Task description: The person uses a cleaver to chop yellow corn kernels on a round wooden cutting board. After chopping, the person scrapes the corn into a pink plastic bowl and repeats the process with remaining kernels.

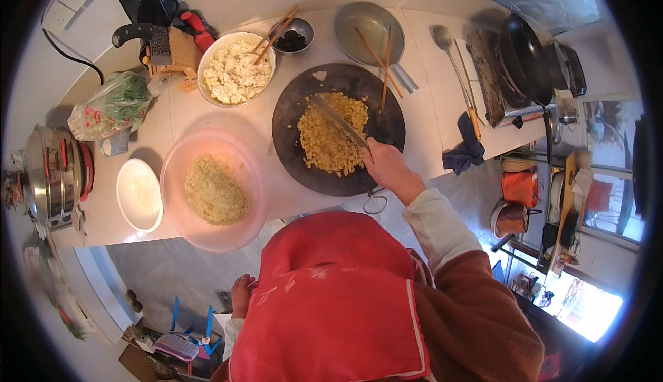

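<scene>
My right hand (389,167) grips a knife (342,123), its blade lying across a heap of finely chopped yellow food (323,146), which looks like egg. The heap spreads over a round dark chopping board (290,167) on the counter. Low beside the red apron (336,299) hangs my left hand (242,295), its fingers bent and partly hidden. Left of the board, a pink translucent basin (176,190) holds a mound of pale shreds (217,190). Behind it stands a bowl (201,84) of crumbly white-and-yellow food with chopsticks (277,32) in it.
A pan (362,29) with chopsticks across it stands behind the board, beside a small metal bowl (299,29) of dark pieces. Far right are a spatula (456,71), a dark cloth (463,146) and a wok (523,61). At left sit a white bowl (139,195) and a knife block (181,53).
</scene>
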{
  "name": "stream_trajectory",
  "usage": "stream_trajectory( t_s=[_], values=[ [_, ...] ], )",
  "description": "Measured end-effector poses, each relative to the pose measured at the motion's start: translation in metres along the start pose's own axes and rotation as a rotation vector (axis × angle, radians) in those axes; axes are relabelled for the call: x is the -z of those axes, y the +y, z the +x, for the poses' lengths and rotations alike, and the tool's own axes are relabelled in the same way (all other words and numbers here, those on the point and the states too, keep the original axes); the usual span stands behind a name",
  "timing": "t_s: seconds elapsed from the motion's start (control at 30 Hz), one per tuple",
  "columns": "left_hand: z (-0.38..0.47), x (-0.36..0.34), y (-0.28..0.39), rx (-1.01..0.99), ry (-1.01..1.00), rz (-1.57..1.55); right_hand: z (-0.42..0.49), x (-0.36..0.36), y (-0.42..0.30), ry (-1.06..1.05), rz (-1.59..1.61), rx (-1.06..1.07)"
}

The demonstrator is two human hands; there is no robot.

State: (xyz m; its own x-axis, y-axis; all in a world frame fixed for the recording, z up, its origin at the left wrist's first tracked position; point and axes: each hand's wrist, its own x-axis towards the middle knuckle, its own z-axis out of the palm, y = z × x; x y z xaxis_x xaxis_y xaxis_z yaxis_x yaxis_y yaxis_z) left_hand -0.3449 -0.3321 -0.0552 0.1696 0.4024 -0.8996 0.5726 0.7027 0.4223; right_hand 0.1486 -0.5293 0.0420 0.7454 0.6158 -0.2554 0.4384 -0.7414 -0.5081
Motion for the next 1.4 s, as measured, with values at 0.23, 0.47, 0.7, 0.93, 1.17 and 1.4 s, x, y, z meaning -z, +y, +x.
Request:
stream_trajectory(
  t_s=[0.23, 0.47, 0.7, 0.93, 1.17, 1.4],
  values=[
    [0.004, -0.009, -0.006, 0.016, 0.031, 0.022, 0.011, -0.013, 0.007, -0.048, -0.026, 0.046],
    [0.004, -0.018, -0.011, 0.055, 0.061, -0.081, 0.029, 0.024, 0.021, 0.081, -0.02, 0.288],
    [-0.011, -0.034, -0.009, 0.022, 0.036, -0.082, 0.09, 0.04, 0.039, 0.156, -0.19, 0.413],
    [-0.003, -0.033, -0.038, -0.021, 0.026, 0.025, 0.092, 0.03, 0.054, 0.09, -0.244, 0.428],
    [-0.002, -0.042, -0.037, -0.083, 0.032, 0.097, 0.068, 0.051, 0.043, -0.137, -0.246, 0.37],
    [-0.011, -0.053, -0.01, 0.038, 0.052, -0.061, 0.035, 0.049, 0.038, -0.11, -0.179, 0.374]
  ],
)
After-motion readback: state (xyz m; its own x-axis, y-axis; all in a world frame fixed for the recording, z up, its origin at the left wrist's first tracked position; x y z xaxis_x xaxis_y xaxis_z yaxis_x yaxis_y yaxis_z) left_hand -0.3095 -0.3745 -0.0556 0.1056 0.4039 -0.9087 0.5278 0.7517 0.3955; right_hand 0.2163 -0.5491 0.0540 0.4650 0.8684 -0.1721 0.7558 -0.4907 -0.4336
